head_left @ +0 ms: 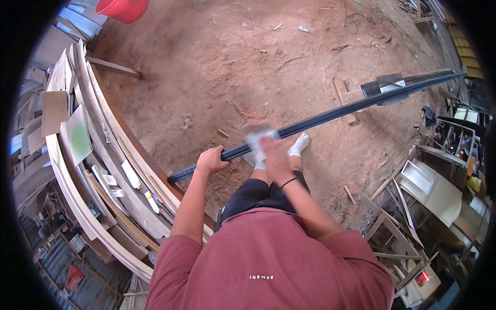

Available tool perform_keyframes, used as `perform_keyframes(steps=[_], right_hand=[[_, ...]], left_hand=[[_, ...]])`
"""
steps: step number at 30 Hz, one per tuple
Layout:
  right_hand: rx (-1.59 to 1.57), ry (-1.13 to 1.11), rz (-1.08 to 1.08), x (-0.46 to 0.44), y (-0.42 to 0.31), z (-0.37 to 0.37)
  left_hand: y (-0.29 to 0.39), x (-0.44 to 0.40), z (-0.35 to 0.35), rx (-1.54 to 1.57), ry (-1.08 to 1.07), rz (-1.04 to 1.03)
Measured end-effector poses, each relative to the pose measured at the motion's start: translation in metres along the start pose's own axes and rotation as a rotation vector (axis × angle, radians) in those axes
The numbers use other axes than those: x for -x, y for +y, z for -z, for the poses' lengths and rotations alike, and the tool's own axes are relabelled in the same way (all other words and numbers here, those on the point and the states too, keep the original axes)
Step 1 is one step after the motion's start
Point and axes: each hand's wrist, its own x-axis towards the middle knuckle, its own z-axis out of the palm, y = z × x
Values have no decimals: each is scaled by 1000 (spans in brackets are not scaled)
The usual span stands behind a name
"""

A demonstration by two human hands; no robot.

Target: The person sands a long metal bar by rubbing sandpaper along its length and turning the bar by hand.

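A long dark bar (320, 121) with lengthwise grooves runs from the plank stack at lower left to the upper right. Near its lower end, my left hand (212, 161) wraps around it, thumb along the near side. Over the bar's middle part, my right hand (277, 161) presses a pale cloth (262, 137) against it. That hand and the cloth are smeared by motion, so the cloth's exact kind is unclear. Towards the far end, the bar passes over a wooden support (343, 98) and a dark-and-silver wrapped piece (383, 89).
Long planks (111, 132) are stacked at left, with white bottles (131, 174) lying on them. A red bucket (123, 9) is at the top. Wooden frames and a white panel (431, 191) crowd the right. Wood scraps dot the dirt floor (206, 62) around my feet.
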Motion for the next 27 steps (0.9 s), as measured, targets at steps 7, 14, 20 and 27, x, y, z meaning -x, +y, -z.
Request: perform_keyframes(steps=[7,14,20,27], right_hand=[[456,376,-378,5,144,132],[89,-105,41,-2,-70,-38],[156,199,-270,-3,45,50],[216,318,-219,-3,64,29]], left_hand=[[-3,1,-6,35,55,-34],[0,-3,-4,48,-7,0],[-1,3,-5,67,-26,27],[3,4,-3,41,5,29]])
